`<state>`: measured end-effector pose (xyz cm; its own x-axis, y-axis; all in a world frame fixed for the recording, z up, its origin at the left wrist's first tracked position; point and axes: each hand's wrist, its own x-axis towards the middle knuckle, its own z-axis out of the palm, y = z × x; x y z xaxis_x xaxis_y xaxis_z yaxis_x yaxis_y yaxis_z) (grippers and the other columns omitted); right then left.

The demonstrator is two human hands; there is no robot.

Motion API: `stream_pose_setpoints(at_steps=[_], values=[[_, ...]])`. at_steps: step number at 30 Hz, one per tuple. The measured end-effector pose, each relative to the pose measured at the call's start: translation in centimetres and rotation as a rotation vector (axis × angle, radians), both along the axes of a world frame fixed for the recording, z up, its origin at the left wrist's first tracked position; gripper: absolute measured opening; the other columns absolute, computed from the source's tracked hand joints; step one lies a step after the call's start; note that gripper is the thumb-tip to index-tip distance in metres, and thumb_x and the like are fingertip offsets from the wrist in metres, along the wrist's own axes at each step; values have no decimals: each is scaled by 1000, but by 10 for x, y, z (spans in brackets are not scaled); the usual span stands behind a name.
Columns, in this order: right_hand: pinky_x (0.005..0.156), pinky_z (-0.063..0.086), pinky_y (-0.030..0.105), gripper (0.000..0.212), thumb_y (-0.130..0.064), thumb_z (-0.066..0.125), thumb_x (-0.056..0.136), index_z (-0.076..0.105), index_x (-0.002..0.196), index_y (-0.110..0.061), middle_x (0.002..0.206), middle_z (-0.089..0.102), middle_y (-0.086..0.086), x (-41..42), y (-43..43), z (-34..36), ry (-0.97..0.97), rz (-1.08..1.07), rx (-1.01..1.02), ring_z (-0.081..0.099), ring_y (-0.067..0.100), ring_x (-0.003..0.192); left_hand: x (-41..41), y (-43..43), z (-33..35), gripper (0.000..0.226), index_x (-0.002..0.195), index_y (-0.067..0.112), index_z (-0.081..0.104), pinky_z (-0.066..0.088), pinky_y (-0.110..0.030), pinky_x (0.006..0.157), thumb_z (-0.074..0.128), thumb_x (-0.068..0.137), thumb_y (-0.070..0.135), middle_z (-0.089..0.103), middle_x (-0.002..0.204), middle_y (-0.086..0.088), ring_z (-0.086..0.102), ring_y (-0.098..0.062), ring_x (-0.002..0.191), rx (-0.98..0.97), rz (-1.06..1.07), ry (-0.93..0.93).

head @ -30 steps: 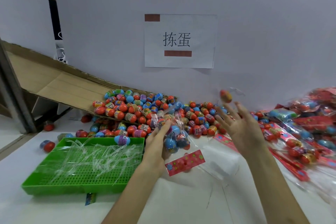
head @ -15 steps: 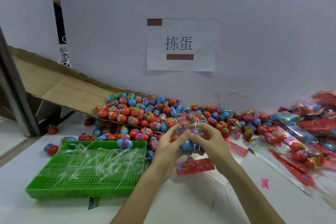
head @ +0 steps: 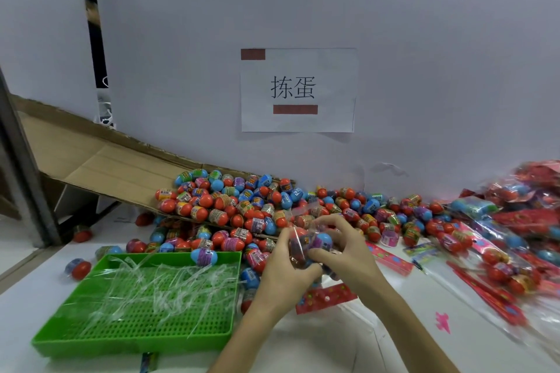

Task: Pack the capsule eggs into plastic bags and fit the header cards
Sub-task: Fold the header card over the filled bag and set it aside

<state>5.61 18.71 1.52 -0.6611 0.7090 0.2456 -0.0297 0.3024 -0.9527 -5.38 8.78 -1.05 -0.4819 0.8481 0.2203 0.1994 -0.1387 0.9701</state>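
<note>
A clear plastic bag [head: 309, 244] with a few capsule eggs inside is held above the table between both hands. My left hand [head: 283, 269] grips its left side, thumb curled over the front. My right hand [head: 344, 247] pinches the bag's top and right side with bent fingers. Just beneath the hands lies a red header card [head: 325, 298], flat on the white table. Behind them spreads a big heap of red and blue capsule eggs [head: 242, 206].
A green perforated tray [head: 136, 339] with clear plastic strips sits at front left. A cardboard chute [head: 100, 160] slopes down into the egg heap. Finished bags with red cards [head: 512, 239] pile at the right. Stray eggs [head: 78, 268] lie left of the tray.
A second ago my right hand was open in the air with an egg above it. It has since come down onto the bag, and both hands now hold it close together.
</note>
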Motion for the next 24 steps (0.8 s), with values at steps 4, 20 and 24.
stream_pose_setpoints(at_steps=[4, 20, 24], values=[[51, 55, 20, 46, 0, 79, 80, 63, 108, -32, 88, 73, -16, -1, 0, -2, -3, 18, -13, 76, 15, 78, 0, 0, 0, 51, 123, 33, 53, 60, -26, 69, 74, 82, 11, 74, 94, 4, 75, -14, 84, 30, -30, -67], [52, 57, 23, 49, -38, 83, 72, 62, 116, -30, 91, 72, -7, 3, 9, 6, 159, -137, -143, 73, 11, 73, -3, 2, -1, 35, 118, 25, 69, 59, -43, 97, 84, 87, 26, 79, 103, -1, 75, -19, 101, -84, -57, -93], [65, 57, 18, 62, -54, 81, 59, 65, 114, -32, 103, 73, -12, 5, 9, 8, 108, -114, -142, 72, 0, 89, -4, 3, -3, 36, 117, 26, 68, 58, -38, 99, 85, 85, 20, 77, 108, 1, 72, -17, 105, -121, -71, -33]])
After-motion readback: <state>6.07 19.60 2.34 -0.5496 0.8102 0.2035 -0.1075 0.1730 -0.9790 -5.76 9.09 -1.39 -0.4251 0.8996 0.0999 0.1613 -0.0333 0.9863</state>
